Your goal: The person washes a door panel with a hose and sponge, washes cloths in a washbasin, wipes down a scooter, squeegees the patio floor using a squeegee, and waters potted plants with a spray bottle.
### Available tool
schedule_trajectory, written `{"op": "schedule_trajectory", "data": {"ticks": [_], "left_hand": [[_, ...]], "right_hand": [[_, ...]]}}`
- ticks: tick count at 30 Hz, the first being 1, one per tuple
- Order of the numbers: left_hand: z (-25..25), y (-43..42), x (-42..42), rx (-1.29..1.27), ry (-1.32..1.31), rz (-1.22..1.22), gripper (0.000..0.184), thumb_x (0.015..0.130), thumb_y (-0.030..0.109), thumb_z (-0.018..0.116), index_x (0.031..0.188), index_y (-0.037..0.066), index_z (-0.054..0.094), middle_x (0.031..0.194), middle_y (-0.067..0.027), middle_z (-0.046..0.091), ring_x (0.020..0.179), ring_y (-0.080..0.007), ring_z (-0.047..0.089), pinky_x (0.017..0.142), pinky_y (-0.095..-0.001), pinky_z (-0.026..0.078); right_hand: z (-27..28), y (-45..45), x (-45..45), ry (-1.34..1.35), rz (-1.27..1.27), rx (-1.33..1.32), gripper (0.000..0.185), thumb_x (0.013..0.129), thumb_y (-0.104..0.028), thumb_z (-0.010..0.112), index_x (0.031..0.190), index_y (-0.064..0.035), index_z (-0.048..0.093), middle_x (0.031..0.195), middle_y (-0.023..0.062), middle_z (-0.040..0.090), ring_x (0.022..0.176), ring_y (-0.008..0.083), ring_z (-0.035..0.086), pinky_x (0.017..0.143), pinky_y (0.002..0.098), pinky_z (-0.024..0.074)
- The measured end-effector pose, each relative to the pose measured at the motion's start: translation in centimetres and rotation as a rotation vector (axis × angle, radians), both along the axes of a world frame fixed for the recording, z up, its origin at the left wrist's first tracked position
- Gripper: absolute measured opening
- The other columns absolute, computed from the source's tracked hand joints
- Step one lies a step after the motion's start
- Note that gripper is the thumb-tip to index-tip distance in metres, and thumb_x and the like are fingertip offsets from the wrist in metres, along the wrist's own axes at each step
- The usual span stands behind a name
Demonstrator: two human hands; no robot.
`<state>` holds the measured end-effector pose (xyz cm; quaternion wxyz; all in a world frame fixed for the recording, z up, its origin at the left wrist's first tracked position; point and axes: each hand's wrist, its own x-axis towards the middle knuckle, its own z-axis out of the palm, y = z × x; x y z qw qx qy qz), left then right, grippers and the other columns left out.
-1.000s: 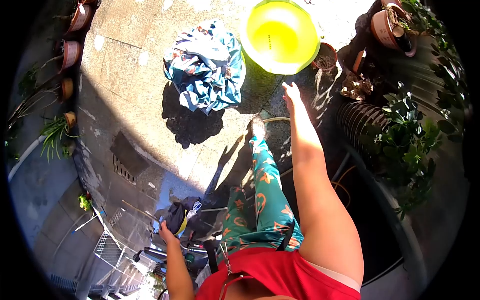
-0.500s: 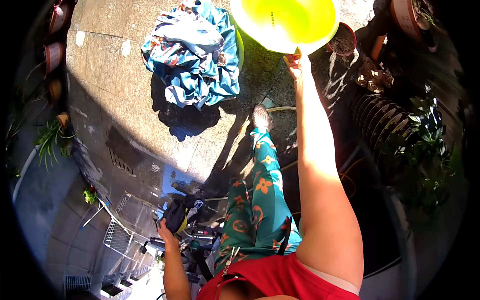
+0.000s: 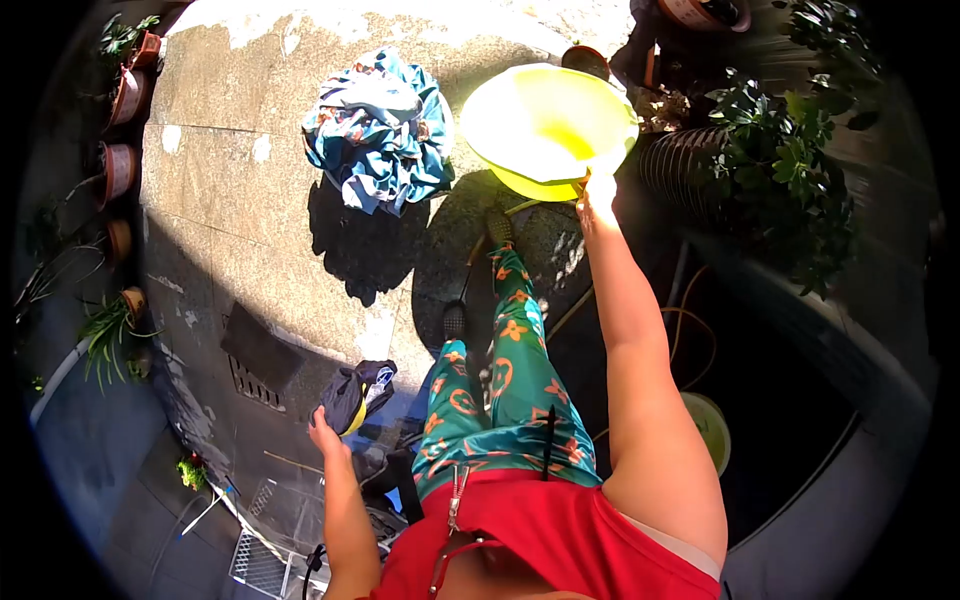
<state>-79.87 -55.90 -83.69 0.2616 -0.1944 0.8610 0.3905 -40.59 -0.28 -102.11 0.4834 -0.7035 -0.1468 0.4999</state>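
Head view: I see the right hand clamped on the near rim of the yellow basin, which tilts just beyond it and looks lifted off the paving. Taking hold of the basin seems done; the heap of cloth, across to that hand's left, lies untouched by either hand. The left hand is closed round a dark bundle, well apart from the basin.

Landmark: yellow basin | left: bundled fabric blocks, just beside; wide paving passable farther left | behind: small pot close to rim | right: ribbed object, leafy plant crowd passage | near side: right hand occupies rim; shoe just below
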Motion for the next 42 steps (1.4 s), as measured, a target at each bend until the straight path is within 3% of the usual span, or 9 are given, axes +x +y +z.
{"op": "schedule_trajectory", "data": {"ticks": [8, 13, 18, 23, 25, 27, 31, 40, 42], "left_hand": [[3.7, -9.0, -4.1, -0.085, 0.163, 0.020, 0.054, 0.077, 0.028, 0.065, 0.114, -0.011, 0.056, 0.112, -0.0220, 0.062, 0.098, -0.0304, 0.063, 0.087, -0.0376, 0.050], [5.3, -12.3, -5.3, -0.264, 0.202, -0.007, 0.062, 0.072, 0.030, 0.067, 0.115, -0.014, 0.055, 0.114, -0.0252, 0.061, 0.098, -0.0317, 0.064, 0.086, -0.0382, 0.051], [4.1, -11.7, -6.8, -0.139, 0.227, -0.064, 0.058, 0.071, 0.028, 0.067, 0.110, -0.014, 0.057, 0.110, -0.0248, 0.063, 0.093, -0.0316, 0.066, 0.083, -0.0387, 0.052], [6.3, -4.1, -5.1, 0.008, 0.228, -0.148, 0.047, 0.073, 0.024, 0.067, 0.103, -0.011, 0.060, 0.103, -0.0194, 0.065, 0.087, -0.0285, 0.067, 0.077, -0.0377, 0.053], [6.4, -1.5, -4.5, 0.112, 0.221, -0.228, 0.043, 0.075, 0.023, 0.067, 0.100, -0.010, 0.061, 0.098, -0.0188, 0.066, 0.083, -0.0270, 0.067, 0.075, -0.0380, 0.052], [6.0, 0.4, -3.5, 0.191, 0.210, -0.290, 0.043, 0.076, 0.024, 0.067, 0.101, -0.010, 0.061, 0.098, -0.0189, 0.066, 0.084, -0.0275, 0.066, 0.075, -0.0378, 0.052], [8.3, 3.5, -0.1, 0.225, 0.177, -0.337, 0.042, 0.078, 0.025, 0.066, 0.104, -0.008, 0.061, 0.102, -0.0180, 0.065, 0.087, -0.0276, 0.065, 0.078, -0.0364, 0.051], [9.1, 2.6, 11.3, 0.223, 0.042, -0.499, 0.047, 0.078, 0.029, 0.063, 0.098, -0.013, 0.061, 0.102, -0.0179, 0.065, 0.086, -0.0296, 0.067, 0.075, -0.0413, 0.056], [8.7, 2.2, 14.7, 0.161, 0.095, -0.537, 0.046, 0.078, 0.028, 0.063, 0.098, -0.013, 0.061, 0.101, -0.0173, 0.065, 0.085, -0.0297, 0.067, 0.075, -0.0408, 0.056]], "right_hand": [[16.4, -20.9, 11.5, -0.263, -0.090, -0.238, 0.026, 0.086, -0.022, 0.065, 0.101, -0.0029, 0.055, 0.086, 0.0072, 0.060, 0.069, 0.0176, 0.058, 0.052, 0.0315, 0.0448], [19.8, -29.0, 14.4, -0.487, -0.027, -0.355, 0.040, 0.081, -0.020, 0.068, 0.109, 0.0066, 0.060, 0.106, 0.0175, 0.065, 0.089, 0.0335, 0.064, 0.075, 0.0433, 0.0508], [24.1, -26.8, 9.7, -0.523, -0.044, -0.566, 0.042, 0.080, -0.019, 0.069, 0.113, 0.0059, 0.060, 0.113, 0.0202, 0.064, 0.099, 0.0346, 0.064, 0.081, 0.0411, 0.0516], [30.5, -20.4, 6.6, -0.434, -0.089, -0.169, 0.036, 0.079, -0.020, 0.072, 0.101, 0.0082, 0.064, 0.098, 0.0189, 0.068, 0.086, 0.0301, 0.066, 0.074, 0.0389, 0.0501], [30.5, -19.5, 5.6, -0.451, -0.126, -0.022, 0.040, 0.078, -0.023, 0.074, 0.101, 0.0088, 0.063, 0.098, 0.0213, 0.068, 0.085, 0.0312, 0.067, 0.074, 0.0389, 0.0502], [31.4, -20.2, 4.8, -0.623, -0.023, -0.148, 0.050, 0.078, -0.034, 0.073, 0.107, 0.0028, 0.056, 0.106, 0.0235, 0.064, 0.098, 0.0388, 0.062, 0.086, 0.0446, 0.0489], [30.8, -26.2, 7.0, -0.695, -0.004, -0.269, 0.049, 0.080, -0.034, 0.070, 0.108, 0.0022, 0.053, 0.106, 0.0235, 0.063, 0.098, 0.0403, 0.061, 0.084, 0.0466, 0.0483], [25.1, -48.9, 32.4, -0.392, -0.470, -0.380, 0.047, 0.078, -0.025, 0.073, 0.112, 0.0023, 0.058, 0.112, 0.0212, 0.063, 0.102, 0.0361, 0.061, 0.086, 0.0414, 0.0476], [23.7, -54.1, 38.9, -0.444, -0.354, -0.445, 0.049, 0.079, -0.028, 0.071, 0.115, 0.0011, 0.053, 0.112, 0.0221, 0.062, 0.102, 0.0392, 0.060, 0.086, 0.0452, 0.0486]]}}
